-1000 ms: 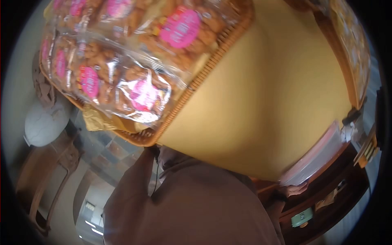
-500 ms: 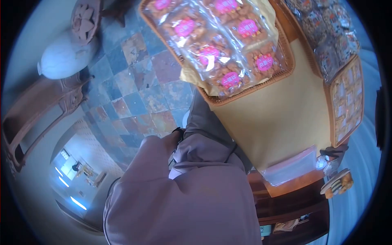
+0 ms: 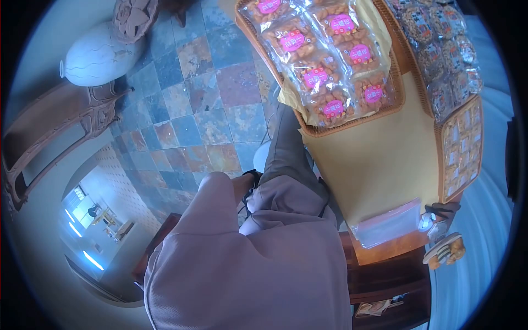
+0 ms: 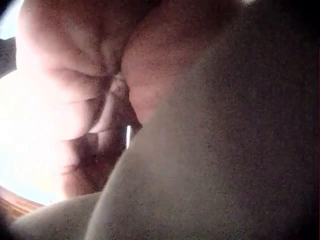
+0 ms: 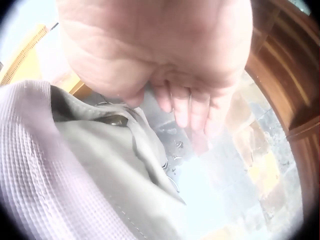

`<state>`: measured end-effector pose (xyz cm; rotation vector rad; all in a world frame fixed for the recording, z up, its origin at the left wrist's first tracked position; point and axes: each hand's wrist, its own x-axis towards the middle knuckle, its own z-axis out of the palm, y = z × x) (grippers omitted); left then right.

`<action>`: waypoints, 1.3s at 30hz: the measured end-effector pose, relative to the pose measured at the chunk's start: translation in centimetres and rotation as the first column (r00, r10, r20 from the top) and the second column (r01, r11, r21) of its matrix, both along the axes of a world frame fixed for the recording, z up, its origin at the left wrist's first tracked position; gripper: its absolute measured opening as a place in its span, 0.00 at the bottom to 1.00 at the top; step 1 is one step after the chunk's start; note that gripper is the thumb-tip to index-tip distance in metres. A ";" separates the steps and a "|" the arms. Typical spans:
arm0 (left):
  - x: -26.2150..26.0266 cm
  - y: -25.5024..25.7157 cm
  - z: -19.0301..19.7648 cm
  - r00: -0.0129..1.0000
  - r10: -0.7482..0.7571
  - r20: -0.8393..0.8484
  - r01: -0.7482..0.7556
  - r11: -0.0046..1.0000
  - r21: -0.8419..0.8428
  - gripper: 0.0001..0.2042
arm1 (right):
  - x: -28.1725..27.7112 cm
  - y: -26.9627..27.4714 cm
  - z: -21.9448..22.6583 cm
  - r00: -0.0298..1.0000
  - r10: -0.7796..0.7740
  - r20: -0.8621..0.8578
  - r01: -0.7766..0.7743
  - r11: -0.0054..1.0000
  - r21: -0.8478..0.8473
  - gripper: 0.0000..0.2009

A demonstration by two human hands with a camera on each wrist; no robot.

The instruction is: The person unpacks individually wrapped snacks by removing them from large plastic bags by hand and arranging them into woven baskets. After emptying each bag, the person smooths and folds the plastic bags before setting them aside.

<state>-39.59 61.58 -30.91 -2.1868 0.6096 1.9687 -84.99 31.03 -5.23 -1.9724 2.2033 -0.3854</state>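
Pink-labelled snack packs (image 3: 315, 78) lie in a wicker tray (image 3: 330, 131) on the table's tan cover (image 3: 363, 165) in the head view. Clear plastic bags (image 3: 388, 224) rest at the near end. My left hand (image 4: 95, 80) hangs loosely curled beside grey fabric, with nothing visible in it; the head view shows only its wrist beside my leg. In the right wrist view, my right hand (image 5: 170, 60) hangs with relaxed, empty fingers near my sleeve and light clothing. The head view does not show the right hand.
Two more snack trays, one with dark packs (image 3: 440, 55) and one with small packs (image 3: 461, 148), line the table's right side. A carved wooden bench (image 3: 52, 132) and a white vase (image 3: 102, 55) stand left across the tiled floor (image 3: 209, 104). Open shelves (image 3: 385, 286) are below.
The head view has swung so that the trays appear smaller and more floor shows. My right hand, seen beside the plastic bags earlier, has left the head view. My left wrist has come into it.
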 end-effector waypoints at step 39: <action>7.6 1.4 5.9 0.799 0.400 0.449 -0.334 0.916 -0.221 0.15 | 20.0 12.6 -23.5 0.592 0.355 0.724 -0.775 0.497 0.390 0.21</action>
